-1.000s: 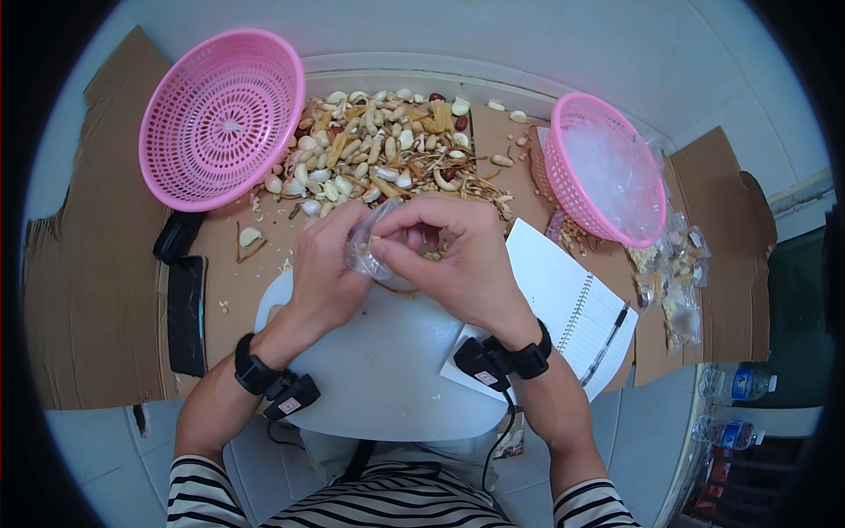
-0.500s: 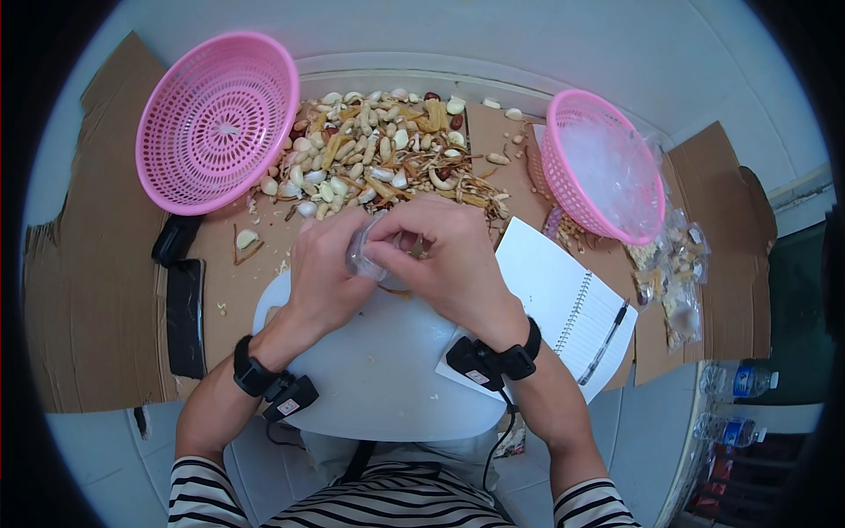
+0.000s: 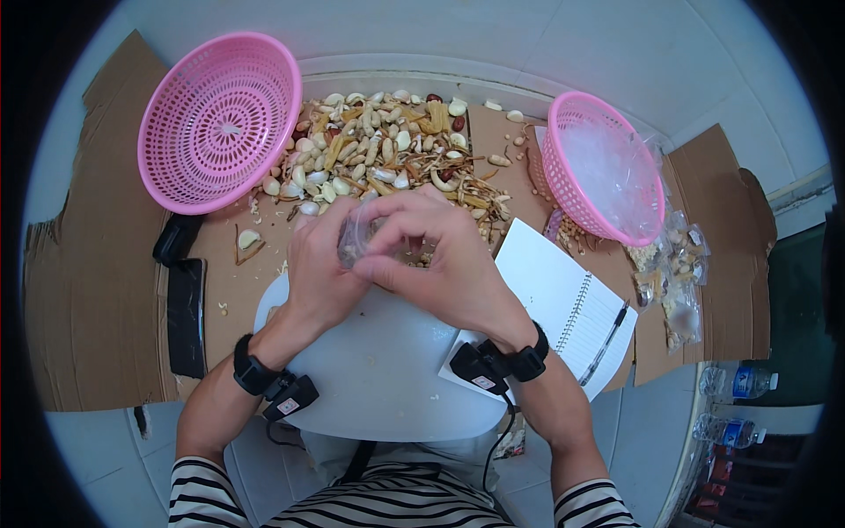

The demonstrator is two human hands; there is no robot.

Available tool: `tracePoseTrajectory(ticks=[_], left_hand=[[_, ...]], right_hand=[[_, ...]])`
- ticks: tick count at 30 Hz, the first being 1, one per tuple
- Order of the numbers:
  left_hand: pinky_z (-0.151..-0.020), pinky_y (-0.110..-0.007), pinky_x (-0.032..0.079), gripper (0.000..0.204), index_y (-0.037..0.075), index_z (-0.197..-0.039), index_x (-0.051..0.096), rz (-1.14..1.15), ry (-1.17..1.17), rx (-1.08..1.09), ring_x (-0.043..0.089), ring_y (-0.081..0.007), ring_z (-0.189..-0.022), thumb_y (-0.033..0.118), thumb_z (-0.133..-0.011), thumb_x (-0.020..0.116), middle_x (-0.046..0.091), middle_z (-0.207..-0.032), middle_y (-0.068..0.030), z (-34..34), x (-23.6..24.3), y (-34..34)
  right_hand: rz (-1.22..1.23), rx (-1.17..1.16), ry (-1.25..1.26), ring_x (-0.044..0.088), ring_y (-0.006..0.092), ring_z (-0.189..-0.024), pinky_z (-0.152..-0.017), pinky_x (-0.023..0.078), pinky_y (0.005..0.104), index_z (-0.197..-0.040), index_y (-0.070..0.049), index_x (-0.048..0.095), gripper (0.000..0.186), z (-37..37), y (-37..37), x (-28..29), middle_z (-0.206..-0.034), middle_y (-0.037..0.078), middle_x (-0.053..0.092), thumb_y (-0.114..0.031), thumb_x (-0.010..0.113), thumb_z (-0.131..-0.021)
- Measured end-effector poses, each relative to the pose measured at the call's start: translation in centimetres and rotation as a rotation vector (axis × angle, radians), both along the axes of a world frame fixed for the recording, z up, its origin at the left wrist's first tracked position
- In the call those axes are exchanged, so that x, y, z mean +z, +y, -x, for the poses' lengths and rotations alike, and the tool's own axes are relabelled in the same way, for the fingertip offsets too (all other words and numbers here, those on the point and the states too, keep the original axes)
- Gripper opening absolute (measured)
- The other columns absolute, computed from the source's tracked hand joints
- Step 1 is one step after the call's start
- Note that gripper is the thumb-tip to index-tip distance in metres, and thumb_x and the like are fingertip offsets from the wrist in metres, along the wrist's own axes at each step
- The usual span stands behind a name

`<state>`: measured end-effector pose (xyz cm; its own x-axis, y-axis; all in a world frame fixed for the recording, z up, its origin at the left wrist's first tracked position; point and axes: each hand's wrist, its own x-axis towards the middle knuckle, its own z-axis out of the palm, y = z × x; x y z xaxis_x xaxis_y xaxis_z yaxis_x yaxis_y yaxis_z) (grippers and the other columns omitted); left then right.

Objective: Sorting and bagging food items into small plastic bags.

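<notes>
Both hands are bunched together over the far edge of the round white tabletop (image 3: 378, 370), working on a small clear plastic bag (image 3: 356, 238). The left hand (image 3: 321, 264) wraps the bag from the left side, fingers curled around it, so that's a grasp on the bag. The right hand (image 3: 436, 255) comes over from the right with its fingertips pinched at the bag's top; it looks closed on the bag too, though the exact pinch is hidden under the knuckles.

The bag sits right between the 2 hands, slightly nearer the left one, and its long axis seems to run roughly toward the far side, mouth pointing at the pile. There's some small stuff inside, too blurry to name.

Just beyond the hands, on the brown cardboard (image 3: 97, 290), is a heap of mixed dried herbs and pale slices (image 3: 387, 150). 1 empty pink basket (image 3: 220, 119) sits at the far left corner of the cardboard, and a 2nd pink basket (image 3: 598, 167) with clear bags in it stands at the far right. A spiral notebook (image 3: 554, 299) with a pen (image 3: 603, 343) lies beside the right wrist, and a black phone (image 3: 187, 312) rests near the left.
</notes>
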<state>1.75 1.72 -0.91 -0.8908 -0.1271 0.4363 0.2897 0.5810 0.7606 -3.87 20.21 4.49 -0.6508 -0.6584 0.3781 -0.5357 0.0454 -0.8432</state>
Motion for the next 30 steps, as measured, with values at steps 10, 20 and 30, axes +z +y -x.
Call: tracePoseTrajectory(ticks=[10,20,30], left_hand=[[-0.076,-0.044,0.044,0.031,0.006,-0.106,0.065,-0.021,-0.012,0.072,0.063,-0.0356,-0.074,0.016,-0.082,0.081,0.070,-0.083,-0.0120,-0.2,1.1,0.1],[-0.079,-0.046,0.041,0.034,0.003,-0.105,0.051,0.238,0.029,0.052,0.059,-0.0386,-0.082,0.008,-0.081,0.075,0.064,-0.090,-0.0163,-0.4,0.7,-0.2],[-0.095,-0.045,0.041,0.058,0.004,-0.122,0.050,0.161,0.252,0.050,0.059,-0.0347,-0.104,0.009,-0.074,0.081,0.062,-0.115,-0.0149,0.2,1.8,-0.4]], right_hand=[[0.507,-0.177,-0.300,0.053,0.0048,-0.080,-0.069,0.044,0.0234,-0.089,-0.003,0.070,0.014,-0.2,-0.5,-0.1,-0.104,0.005,0.077,-0.009,0.080,-0.096],[0.090,-0.107,-0.034,0.065,0.0083,-0.073,-0.064,0.049,0.0266,-0.103,-0.002,0.082,0.010,0.5,0.5,-0.3,-0.087,0.005,0.077,-0.010,0.077,-0.100],[0.352,-0.306,-0.187,0.068,0.0062,-0.073,-0.068,0.055,0.0252,-0.114,-0.002,0.075,0.021,0.6,0.0,0.4,-0.081,0.004,0.079,-0.004,0.081,-0.094]])
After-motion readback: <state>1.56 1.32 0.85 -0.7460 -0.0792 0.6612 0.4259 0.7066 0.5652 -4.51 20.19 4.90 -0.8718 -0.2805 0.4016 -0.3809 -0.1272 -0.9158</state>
